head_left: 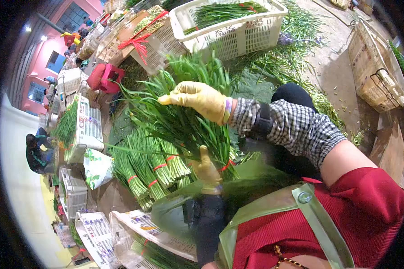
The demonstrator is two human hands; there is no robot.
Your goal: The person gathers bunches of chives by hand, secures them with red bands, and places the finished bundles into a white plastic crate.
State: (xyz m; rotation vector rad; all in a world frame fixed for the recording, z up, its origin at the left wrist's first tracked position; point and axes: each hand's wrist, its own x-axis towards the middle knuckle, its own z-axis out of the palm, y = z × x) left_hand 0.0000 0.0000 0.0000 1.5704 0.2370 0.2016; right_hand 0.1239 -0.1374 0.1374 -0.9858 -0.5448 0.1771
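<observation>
A big bunch of garlic chives leans upright before me, a red band round its lower end. My right hand, in a yellowish glove, is over its leaves with thumb and forefinger pinched together; what the fingertips hold is too small to make out. My left hand, gloved too, is low against the bunch with its thumb up. Its fingers seem wrapped round the stalks, though they are partly hidden. One long blade runs left from near that thumb. Several tied bunches of chives lie just left of it.
A white crate with chives stands at the top. Loose trimmings litter the floor beside it. More crates stand at right, left and below. A red stool and a seated person are farther left.
</observation>
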